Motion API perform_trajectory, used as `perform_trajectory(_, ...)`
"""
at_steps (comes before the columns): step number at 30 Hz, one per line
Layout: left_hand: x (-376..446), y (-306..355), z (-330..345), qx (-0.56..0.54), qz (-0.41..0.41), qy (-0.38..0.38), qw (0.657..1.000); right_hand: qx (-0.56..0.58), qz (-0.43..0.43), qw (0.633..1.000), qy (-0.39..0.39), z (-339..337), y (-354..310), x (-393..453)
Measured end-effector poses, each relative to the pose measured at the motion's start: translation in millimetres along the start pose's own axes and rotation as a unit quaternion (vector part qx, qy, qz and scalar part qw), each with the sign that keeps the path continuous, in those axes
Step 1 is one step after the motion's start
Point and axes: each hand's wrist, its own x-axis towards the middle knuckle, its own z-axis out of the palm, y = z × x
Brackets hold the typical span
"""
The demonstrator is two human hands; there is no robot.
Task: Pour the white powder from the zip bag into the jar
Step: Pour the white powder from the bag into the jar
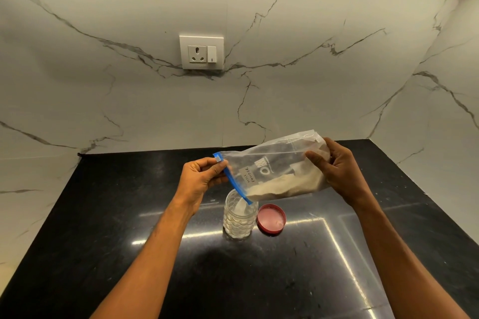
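A clear zip bag [274, 168] with a blue zip strip and a "milk powder" label hangs tilted above the counter. White powder lies along its lower side. My left hand [199, 179] pinches the blue zip end. My right hand [334, 166] grips the bag's bottom end, held higher. The bag's lower open corner sits over the mouth of a clear textured glass jar [239, 217], which stands upright and holds white powder. A thin stream of powder falls into the jar.
A red lid [271, 218] lies upside down just right of the jar on the black glossy counter [129, 228]. Marble walls close the back and right sides, with a socket and switch plate [201, 52] on the back wall.
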Motion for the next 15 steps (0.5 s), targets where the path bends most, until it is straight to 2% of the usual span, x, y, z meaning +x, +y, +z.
perform_trajectory(15,-4,2,-7,-0.039,0.005,0.013,0.999,-0.073,-0.056,0.995,0.034,5,-15,9)
